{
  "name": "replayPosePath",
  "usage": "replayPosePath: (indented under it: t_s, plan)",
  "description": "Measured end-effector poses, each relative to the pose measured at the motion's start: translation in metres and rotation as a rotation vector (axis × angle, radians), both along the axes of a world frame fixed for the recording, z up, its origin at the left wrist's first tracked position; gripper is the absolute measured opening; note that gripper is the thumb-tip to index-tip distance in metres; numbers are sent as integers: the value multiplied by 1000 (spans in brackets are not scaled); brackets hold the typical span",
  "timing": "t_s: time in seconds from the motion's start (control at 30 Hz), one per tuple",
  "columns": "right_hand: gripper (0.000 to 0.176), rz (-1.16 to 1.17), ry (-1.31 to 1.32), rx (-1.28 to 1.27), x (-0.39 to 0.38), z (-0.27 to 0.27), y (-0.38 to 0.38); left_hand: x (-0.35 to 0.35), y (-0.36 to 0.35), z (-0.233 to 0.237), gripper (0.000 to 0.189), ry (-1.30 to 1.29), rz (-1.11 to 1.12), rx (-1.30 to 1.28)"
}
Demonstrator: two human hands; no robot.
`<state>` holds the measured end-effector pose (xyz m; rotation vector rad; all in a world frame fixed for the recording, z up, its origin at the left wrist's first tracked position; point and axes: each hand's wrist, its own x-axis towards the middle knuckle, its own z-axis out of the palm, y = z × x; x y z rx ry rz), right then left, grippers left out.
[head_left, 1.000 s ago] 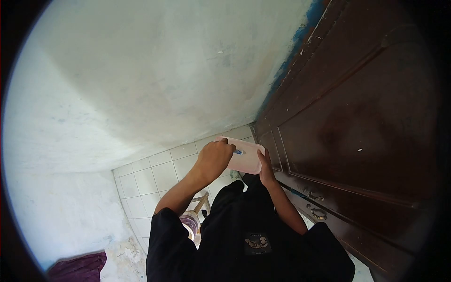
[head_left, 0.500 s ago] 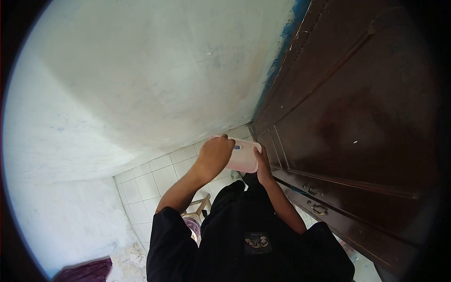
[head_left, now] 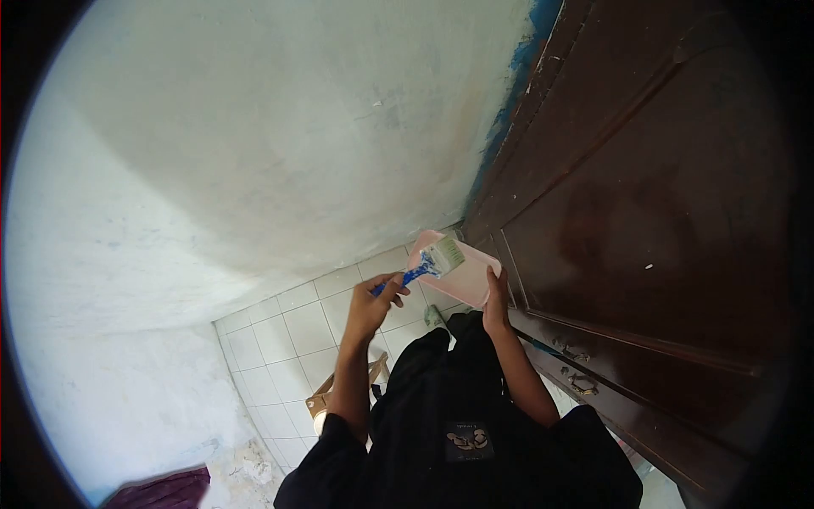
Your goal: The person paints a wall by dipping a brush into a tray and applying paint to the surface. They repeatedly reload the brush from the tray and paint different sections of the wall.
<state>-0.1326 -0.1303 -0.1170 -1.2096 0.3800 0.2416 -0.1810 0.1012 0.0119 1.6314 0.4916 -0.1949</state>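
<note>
A paintbrush with a blue handle and pale bristles [head_left: 447, 255] is in my left hand [head_left: 377, 304], whose fingers are closed round the handle. The bristles are over a shallow pink tray [head_left: 465, 281], tilted, with pale paint on the brush. My right hand [head_left: 496, 299] grips the tray's right end, thumb on the rim and fingers partly hidden beneath. Whether the bristles touch the tray I cannot tell.
A pale patchy wall [head_left: 297, 153] rises ahead and to the left. A dark brown wooden cabinet [head_left: 644, 229] with metal handles stands at the right. Below are white floor tiles [head_left: 309, 327], a wooden stool [head_left: 322, 400] and a purple cloth [head_left: 161, 492].
The brush now shows clearly, where my left hand covered it before. My left hand has drawn back and down from over the tray. The tray and my right hand have shifted slightly right.
</note>
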Motion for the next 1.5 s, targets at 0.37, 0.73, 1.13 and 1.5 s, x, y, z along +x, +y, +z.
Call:
replayPosePath:
  t_s: [0.37,0.73,1.13,1.5]
  plan:
    - [45,-27,-35,-91,7,-44,-34,5,-40,-64,31,119,-119,-669]
    - [49,124,49,-258,-40,-86,-55,119,-55,-184,23,-183,-21,-228]
    - [48,253,124,-263,-79,-113,-76,150,-78,-325,26,-54,224,-265]
    - [49,272,201,-200,-79,-118,-79,154,-69,-396,26,-39,193,-239]
